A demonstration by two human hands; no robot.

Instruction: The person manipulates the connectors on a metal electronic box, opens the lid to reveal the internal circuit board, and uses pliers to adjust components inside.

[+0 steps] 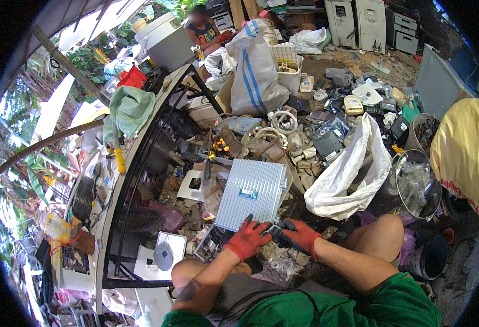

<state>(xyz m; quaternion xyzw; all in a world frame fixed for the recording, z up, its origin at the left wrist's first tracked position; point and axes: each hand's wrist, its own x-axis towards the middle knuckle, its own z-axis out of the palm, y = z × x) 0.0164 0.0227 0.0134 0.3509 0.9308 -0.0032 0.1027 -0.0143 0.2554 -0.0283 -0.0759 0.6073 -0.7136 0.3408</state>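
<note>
A light-grey metal case [250,188] with ribbed fins and a small blue-and-white label lies tilted in front of my knees. My left hand [246,241], in a red glove with dark fingertips, grips the near edge of this case, its fingers bent over the rim. Close beside it, at the case's near right corner, my right hand [299,237] is closed in a matching glove. Its dark fingers are pinched together near a small greyish part, and what they hold is too small to make out. The two hands almost touch.
An open white sack [351,180] stands to the right, with a clear-lined bin [414,182] beyond it. Scrap electronics [359,103] cover the ground ahead. On the left runs a black-framed table [120,212]. Another person [204,32] sits behind a tall striped sack [256,73].
</note>
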